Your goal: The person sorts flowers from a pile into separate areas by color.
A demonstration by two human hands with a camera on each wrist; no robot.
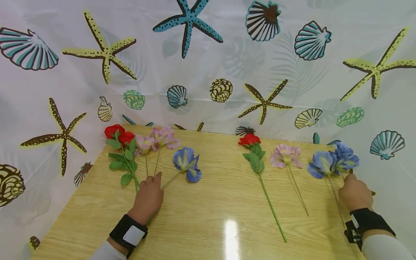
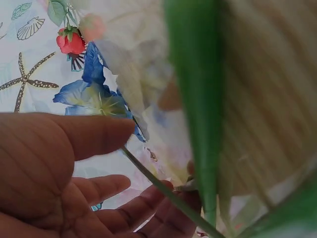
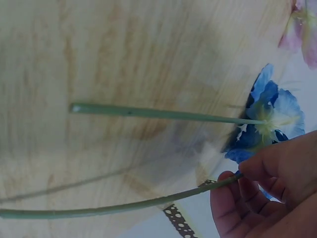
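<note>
My left hand (image 1: 149,196) is among the flower stems on the left, beside a blue iris (image 1: 184,159). In the left wrist view, its thumb lies by that iris's thin stem (image 2: 168,191), with the other fingers loosely spread. Red roses (image 1: 126,138) with green leaves and pink flowers (image 1: 164,137) lie close by. At the far right, my right hand (image 1: 355,193) pinches the stem (image 3: 124,207) of a blue iris (image 1: 346,157) just below its bloom. A second blue iris (image 1: 320,162) lies directly left of it.
A single red rose (image 1: 249,140) and a pink flower (image 1: 286,155) lie on the wooden table (image 1: 201,209), between the hands. A white curtain (image 1: 208,68) printed with starfish and shells hangs behind the table and at both sides.
</note>
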